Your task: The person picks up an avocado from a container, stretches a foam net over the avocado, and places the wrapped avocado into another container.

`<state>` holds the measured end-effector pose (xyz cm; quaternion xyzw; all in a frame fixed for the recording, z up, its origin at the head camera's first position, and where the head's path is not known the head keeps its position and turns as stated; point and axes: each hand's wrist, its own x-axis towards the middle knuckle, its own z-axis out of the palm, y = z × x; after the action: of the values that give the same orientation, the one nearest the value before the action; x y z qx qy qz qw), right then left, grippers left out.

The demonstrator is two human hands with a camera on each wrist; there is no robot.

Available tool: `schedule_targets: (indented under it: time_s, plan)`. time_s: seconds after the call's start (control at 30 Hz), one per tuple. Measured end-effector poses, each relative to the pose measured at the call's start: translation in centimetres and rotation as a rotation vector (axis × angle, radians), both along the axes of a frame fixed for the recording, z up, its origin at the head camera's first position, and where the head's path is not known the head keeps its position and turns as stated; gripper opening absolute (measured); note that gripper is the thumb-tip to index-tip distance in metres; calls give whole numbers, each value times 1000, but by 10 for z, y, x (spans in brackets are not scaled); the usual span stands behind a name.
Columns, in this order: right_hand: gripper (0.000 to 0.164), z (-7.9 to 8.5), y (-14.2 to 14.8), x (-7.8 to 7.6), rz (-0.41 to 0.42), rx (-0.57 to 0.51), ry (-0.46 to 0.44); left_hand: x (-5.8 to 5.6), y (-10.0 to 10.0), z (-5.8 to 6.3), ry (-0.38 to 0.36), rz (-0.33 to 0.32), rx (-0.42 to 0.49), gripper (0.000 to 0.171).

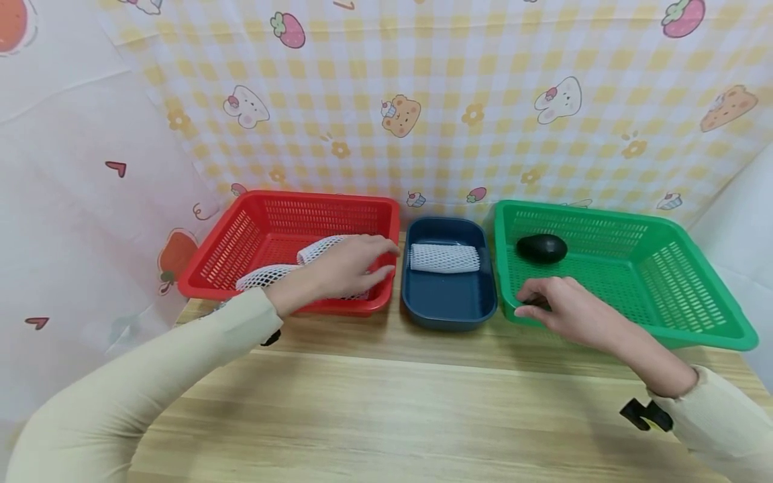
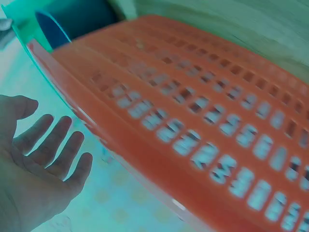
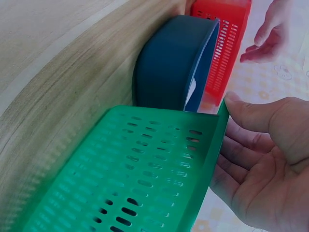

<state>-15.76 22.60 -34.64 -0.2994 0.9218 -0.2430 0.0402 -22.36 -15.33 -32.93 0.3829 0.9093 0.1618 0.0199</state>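
Observation:
My left hand (image 1: 356, 261) hovers above the right side of the red basket (image 1: 290, 196), its fingers apart and loosely bent; the left wrist view shows nothing in the palm (image 2: 34, 164). White foam net sleeves (image 1: 266, 275) lie in that basket, partly hidden by the hand. At the near left corner of the green basket (image 1: 664, 282), my right hand (image 1: 568, 308) has its fingers loosely bent, fingertips behind the rim and thumb right at the rim in the right wrist view. A black, glossy eggplant-shaped thing (image 1: 541, 248) sits behind it in that basket.
Between the two baskets stands a dark blue tub (image 1: 449, 302) holding a white foam net sleeve (image 1: 445, 258). All three containers stand on a wooden table (image 1: 423, 416). A checked curtain (image 1: 435, 154) hangs close behind them.

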Motion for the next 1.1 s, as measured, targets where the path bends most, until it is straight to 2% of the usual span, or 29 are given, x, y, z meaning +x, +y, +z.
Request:
schedule_targets:
  time_s: [0.13, 0.33, 0.57, 0.67, 0.77, 1.1]
  plan:
    - [8, 1, -1, 0, -6, 9, 6, 8, 15, -2, 26, -69, -30, 45]
    - [7, 0, -2, 0, -5, 14, 12, 18, 34, -14, 42, -196, -65, 45]
    - [6, 0, -3, 2, -16, 21, 11, 30, 50, -28, 37, -297, -201, 43]
    - [7, 0, -3, 1, -18, 23, 6, 32, 54, -34, 39, -308, -258, 40]
    - [7, 0, -3, 1, -15, 24, 2, 32, 55, -38, 37, -295, -280, 39]
    - [7, 7, -3, -2, 3, 49, -60, 31, 63, -36, -2, -235, -325, 37]
